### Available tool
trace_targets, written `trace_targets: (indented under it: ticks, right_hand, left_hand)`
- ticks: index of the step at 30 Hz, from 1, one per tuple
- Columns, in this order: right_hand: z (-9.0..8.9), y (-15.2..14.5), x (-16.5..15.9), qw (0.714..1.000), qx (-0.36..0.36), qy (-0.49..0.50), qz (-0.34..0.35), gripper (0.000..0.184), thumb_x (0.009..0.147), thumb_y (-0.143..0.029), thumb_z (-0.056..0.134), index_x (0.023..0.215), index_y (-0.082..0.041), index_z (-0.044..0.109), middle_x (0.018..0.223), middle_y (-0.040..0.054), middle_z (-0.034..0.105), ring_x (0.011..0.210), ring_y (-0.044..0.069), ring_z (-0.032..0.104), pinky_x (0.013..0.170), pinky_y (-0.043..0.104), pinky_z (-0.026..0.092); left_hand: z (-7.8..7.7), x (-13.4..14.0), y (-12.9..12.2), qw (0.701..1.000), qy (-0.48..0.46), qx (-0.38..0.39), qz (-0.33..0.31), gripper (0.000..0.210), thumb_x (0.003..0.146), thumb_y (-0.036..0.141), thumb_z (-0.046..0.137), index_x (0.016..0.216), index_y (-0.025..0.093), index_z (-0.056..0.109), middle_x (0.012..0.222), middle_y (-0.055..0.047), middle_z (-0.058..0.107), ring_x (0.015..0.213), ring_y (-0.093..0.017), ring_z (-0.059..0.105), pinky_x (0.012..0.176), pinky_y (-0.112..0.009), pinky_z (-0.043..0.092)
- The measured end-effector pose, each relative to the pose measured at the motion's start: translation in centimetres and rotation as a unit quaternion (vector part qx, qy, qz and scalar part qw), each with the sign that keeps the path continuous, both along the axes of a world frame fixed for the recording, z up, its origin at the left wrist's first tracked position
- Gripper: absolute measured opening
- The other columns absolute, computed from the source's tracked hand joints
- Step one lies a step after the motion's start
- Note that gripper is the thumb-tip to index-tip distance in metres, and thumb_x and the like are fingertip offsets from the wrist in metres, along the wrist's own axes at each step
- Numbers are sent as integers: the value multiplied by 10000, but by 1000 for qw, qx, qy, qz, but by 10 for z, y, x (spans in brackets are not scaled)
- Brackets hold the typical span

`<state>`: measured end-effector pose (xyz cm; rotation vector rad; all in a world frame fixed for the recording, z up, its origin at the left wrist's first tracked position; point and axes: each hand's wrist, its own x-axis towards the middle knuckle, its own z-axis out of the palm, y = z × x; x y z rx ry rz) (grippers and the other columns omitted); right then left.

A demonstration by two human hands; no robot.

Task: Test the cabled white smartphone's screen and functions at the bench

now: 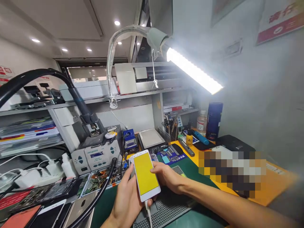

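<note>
A white smartphone [146, 176] with a plain yellow screen is held up over the workbench, tilted slightly to the left. My left hand [127, 193] wraps its left side and lower back, thumb along the edge. On the right side, my right hand [167, 177] grips the phone too, its thumb at the screen's right edge; its other fingers are hidden behind. A white cable [148, 215] runs down from the phone's bottom end. Below lies a grey perforated pad [172, 205] on a green mat [201, 217].
To the left are a tray of small circuit parts [98, 182], a black hose [102, 196] and several phones. Behind stand a grey control station [97, 156] and a flat heating plate [150, 139]. A bright lamp [194, 69] hangs overhead. A blue can [215, 120] stands at right.
</note>
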<state>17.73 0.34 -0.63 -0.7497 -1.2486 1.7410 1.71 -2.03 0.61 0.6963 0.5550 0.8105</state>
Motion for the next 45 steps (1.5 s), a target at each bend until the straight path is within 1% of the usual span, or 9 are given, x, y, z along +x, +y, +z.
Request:
trace_targets:
  ticks: [6,11,15,21,28,33,37,42,45]
  right_hand:
    - [-7,10,1,1000,-17,-22,-6,477,591,-323,557,1034,-152,594,865,84,671,675,216,600,605,323,450]
    - [-10,13,2,1000,-21,-17,5,445,606,-314,566,1022,-158,587,819,58,661,659,205,599,631,329,462]
    - [-8,11,3,1000,-17,-17,11,462,615,-308,566,1053,-164,597,847,57,677,673,209,617,615,317,466]
    - [-4,5,3,1000,-15,-19,-3,452,633,-318,581,1056,-163,600,861,65,683,700,210,628,623,315,467]
    - [-5,3,5,1000,-13,-19,5,488,663,-341,588,1118,-167,591,864,69,689,678,216,623,607,336,486]
    - [-5,2,4,1000,-7,-4,7,497,692,-345,588,1158,-170,585,893,69,693,691,211,627,611,329,498]
    - [-4,1,4,1000,-11,-4,9,482,688,-350,597,1132,-165,586,862,67,689,663,207,621,606,334,497]
    - [-3,1,4,1000,-21,-18,-4,455,674,-353,613,1088,-167,578,896,70,676,704,215,624,607,328,488]
    - [-3,1,5,999,-24,-30,-3,446,671,-353,612,1077,-174,576,885,62,664,699,209,617,592,314,479]
  left_hand:
    - [1,0,0,1000,16,1,-12,604,966,532,364,1358,77,426,996,-190,644,748,-268,612,533,-313,417]
    - [-1,0,3,1000,7,-17,-17,573,976,507,333,1381,107,400,1009,-176,641,767,-265,608,535,-322,425]
    - [1,0,0,1000,8,-7,-11,565,971,505,361,1360,100,422,970,-164,643,748,-262,612,528,-317,431]
    - [2,0,-3,1000,12,1,-11,619,948,550,405,1381,108,420,992,-170,648,755,-291,629,522,-324,440]
    - [2,2,-3,1000,10,-3,1,624,942,557,424,1379,112,436,995,-159,647,676,-232,600,498,-305,435]
    - [3,3,-4,1000,14,0,4,619,949,565,387,1355,104,459,961,-158,646,703,-251,616,491,-298,434]
    - [4,2,-4,1000,13,-1,5,618,946,566,396,1347,102,473,954,-158,646,730,-267,625,497,-302,440]
    - [3,3,-3,1000,12,8,5,602,946,545,415,1350,103,481,950,-152,648,672,-237,596,496,-303,435]
    - [2,2,-3,1000,22,4,8,607,948,535,408,1353,88,475,949,-164,649,670,-245,595,497,-311,435]
